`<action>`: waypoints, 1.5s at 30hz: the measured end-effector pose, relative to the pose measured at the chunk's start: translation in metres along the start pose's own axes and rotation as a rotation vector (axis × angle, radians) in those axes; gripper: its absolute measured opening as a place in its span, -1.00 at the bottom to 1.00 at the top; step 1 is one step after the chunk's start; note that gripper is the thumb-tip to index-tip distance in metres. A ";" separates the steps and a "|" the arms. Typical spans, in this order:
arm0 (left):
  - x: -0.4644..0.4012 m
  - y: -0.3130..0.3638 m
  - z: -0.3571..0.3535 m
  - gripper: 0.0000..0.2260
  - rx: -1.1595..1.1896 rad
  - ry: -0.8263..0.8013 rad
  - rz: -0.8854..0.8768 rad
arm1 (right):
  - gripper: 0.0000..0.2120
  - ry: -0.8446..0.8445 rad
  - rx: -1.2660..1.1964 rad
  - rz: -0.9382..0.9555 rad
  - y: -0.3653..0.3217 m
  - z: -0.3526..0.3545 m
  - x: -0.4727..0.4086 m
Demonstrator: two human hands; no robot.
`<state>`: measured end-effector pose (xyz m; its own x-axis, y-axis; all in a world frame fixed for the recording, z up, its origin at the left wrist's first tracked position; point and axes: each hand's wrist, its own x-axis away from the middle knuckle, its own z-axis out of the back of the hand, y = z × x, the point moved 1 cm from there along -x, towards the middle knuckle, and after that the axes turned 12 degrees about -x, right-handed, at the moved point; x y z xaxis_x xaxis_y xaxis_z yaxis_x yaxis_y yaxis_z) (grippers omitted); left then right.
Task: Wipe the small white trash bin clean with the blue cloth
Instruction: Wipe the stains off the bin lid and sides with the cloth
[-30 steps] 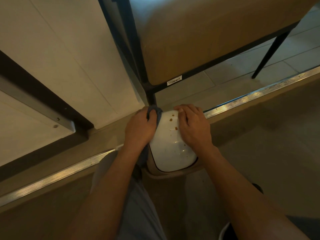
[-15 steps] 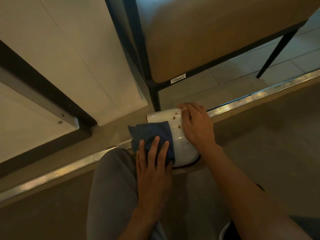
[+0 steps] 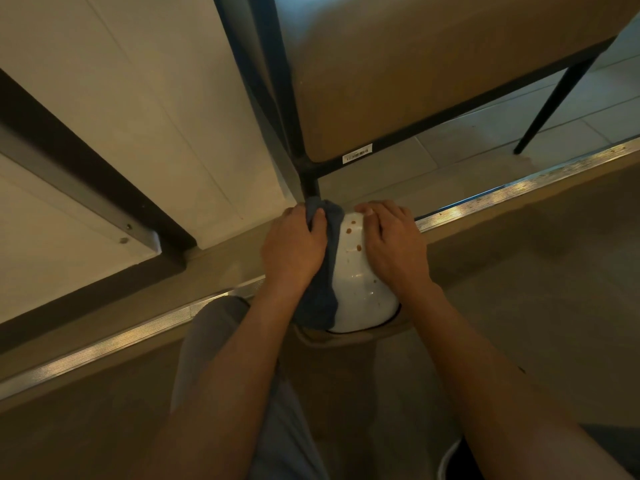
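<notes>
Landmark: the small white bin (image 3: 360, 289), standing on the floor just in front of the black leg (image 3: 309, 187) of the bench above it, and between the person's knees.
Bin state: its domed white top faces the camera; several brown spots (image 3: 349, 231) sit on the far part of the top, near the right hand.
Cloth: the blue cloth (image 3: 323, 271) is draped down the bin's left side, from the far edge to the near rim.
Left hand: the left hand (image 3: 294, 251) lies over the cloth on the bin's left side, its fingers (image 3: 317, 221) curled into the bunched far end of the cloth, gripping it.
Right hand: the right hand (image 3: 394, 244) rests on the bin's right side, fingers bent over the top to steady it; it holds nothing else.
Step in hand: wiping the left flank of the bin, as I judge it.
Progress: early to middle; the spots remain.
Next move: likely needs the cloth carried right across the top over the spots, with firm pressure, while the right hand shifts clear.
Hedge: the light is dim, so fainter marks may be missed.
</notes>
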<state>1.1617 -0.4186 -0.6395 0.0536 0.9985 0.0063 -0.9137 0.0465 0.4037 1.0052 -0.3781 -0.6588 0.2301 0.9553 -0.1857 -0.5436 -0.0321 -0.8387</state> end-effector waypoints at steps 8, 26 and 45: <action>0.118 -0.023 -0.043 -0.38 -0.164 0.147 -0.186 | -0.72 -0.022 0.022 0.003 0.004 -0.001 0.000; 0.058 -0.009 -0.022 -0.52 -0.014 0.155 -0.119 | -0.71 0.019 -0.034 0.004 0.005 -0.004 0.001; 0.009 -0.004 -0.006 -0.63 0.006 0.065 -0.007 | -0.71 0.020 -0.030 0.005 0.004 -0.003 0.000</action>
<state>1.1629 -0.4094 -0.6468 0.0337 0.9978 -0.0564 -0.9108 0.0539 0.4093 1.0054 -0.3791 -0.6641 0.2437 0.9491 -0.1998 -0.5201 -0.0460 -0.8528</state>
